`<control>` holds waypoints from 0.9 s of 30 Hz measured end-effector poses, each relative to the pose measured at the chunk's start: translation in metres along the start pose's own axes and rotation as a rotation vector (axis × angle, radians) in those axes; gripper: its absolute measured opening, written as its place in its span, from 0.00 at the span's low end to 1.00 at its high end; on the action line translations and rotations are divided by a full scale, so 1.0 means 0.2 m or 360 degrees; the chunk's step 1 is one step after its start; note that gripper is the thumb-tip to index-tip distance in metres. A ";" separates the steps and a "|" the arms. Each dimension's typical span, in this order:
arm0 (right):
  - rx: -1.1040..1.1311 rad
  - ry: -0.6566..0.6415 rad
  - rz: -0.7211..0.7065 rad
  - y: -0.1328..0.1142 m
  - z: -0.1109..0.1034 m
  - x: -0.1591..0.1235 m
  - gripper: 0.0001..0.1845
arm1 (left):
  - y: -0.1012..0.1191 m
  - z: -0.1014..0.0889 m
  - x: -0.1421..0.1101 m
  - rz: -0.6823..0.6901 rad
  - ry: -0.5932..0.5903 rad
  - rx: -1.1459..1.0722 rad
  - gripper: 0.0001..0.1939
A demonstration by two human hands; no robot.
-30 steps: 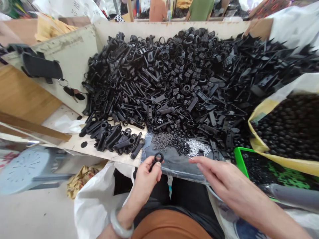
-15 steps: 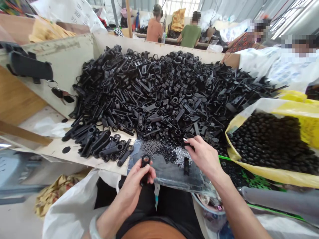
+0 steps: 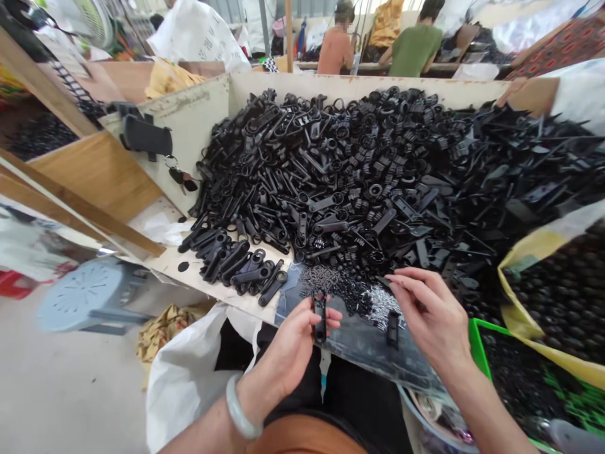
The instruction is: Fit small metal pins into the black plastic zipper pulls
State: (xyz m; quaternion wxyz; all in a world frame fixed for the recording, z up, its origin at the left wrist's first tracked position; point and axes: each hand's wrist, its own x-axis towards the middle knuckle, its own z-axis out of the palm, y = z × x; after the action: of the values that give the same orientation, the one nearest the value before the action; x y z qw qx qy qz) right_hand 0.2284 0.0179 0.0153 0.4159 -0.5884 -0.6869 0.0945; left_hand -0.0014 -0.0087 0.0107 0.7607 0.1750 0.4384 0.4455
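My left hand (image 3: 290,343) is closed on a black plastic handle piece (image 3: 320,321), held upright with its ring end at the top. Its long face shows, and some fingertips stick out past its right side. To the right, my right hand (image 3: 428,312) pinches a thin dark flat piece (image 3: 384,281) between thumb and fingers, above a heap of small silver pins (image 3: 379,301). Beside the pins lie small black bits (image 3: 354,295) and small grey pieces (image 3: 319,279). A short black part (image 3: 392,329) rests on the dark work board (image 3: 363,353) below my right hand.
A large pile of black plastic parts (image 3: 331,164) fills the bin behind. Similar handles (image 3: 236,265) lie in a row at left. At right are a yellow-edged bag (image 3: 520,252) of round black pieces and a green crate (image 3: 479,353). Several people sit beyond.
The view has swung left, so the scene sits further right. My left hand has turned the handle piece, showing its long face. My right hand stays pinched near the pins.
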 end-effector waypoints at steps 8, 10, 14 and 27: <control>0.1324 -0.0407 0.0962 -0.32 0.28 -0.25 0.19 | -0.01 0.04 -0.02 0.0226 0.0001 -0.0056 0.19; 0.1347 -0.0315 0.1009 -0.34 0.32 -0.26 0.22 | -0.02 0.04 -0.03 0.0241 -0.0007 -0.0045 0.19; 0.1256 -0.0317 0.0974 -0.33 0.34 -0.24 0.18 | -0.06 0.02 -0.03 0.0209 0.0045 -0.0044 0.19; 0.1005 -0.0263 0.0942 -0.32 0.37 -0.28 0.19 | -0.12 0.05 -0.03 0.0204 0.0068 0.0049 0.24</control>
State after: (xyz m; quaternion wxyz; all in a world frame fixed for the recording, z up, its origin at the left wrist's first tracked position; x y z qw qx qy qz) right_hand 0.1291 -0.0243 -0.0185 0.4741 -0.5945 -0.4571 0.4615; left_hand 0.0168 -0.0258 0.0037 0.7182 0.2047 0.4493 0.4902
